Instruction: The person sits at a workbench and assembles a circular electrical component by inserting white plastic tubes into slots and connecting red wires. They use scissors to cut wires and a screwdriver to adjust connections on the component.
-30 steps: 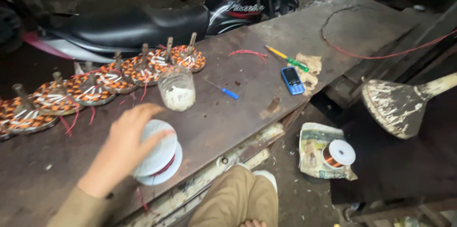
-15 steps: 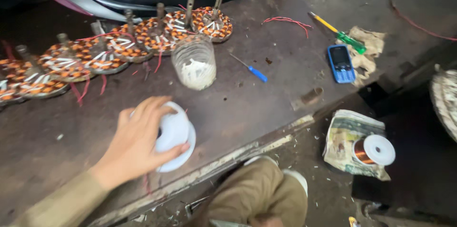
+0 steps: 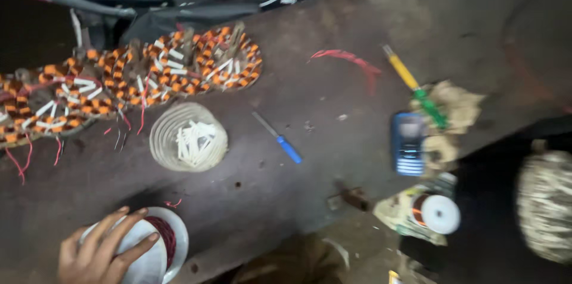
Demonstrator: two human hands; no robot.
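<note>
My left hand (image 3: 98, 251) rests on top of a white spool (image 3: 161, 242) wound with dark red wire, at the near edge of a dark worn workbench (image 3: 333, 51). The fingers curl over the spool's top flange and hold it. Just behind it stands a clear jar (image 3: 187, 137) filled with small white strips. A row of round copper-wound stator coils (image 3: 149, 75) with orange and white bits lies along the bench's far left side. My right hand is out of view.
A small blue-handled screwdriver (image 3: 280, 139), a yellow and green screwdriver (image 3: 414, 84), a blue phone (image 3: 408, 143), a rag (image 3: 456, 108) and red wire scraps (image 3: 348, 59) lie on the bench. A second wire spool (image 3: 435, 212) sits below the bench at right. A motorcycle stands behind.
The view has swung down and closer to the bench. My left hand and the spool have shifted to the lower left of the picture, still together.
</note>
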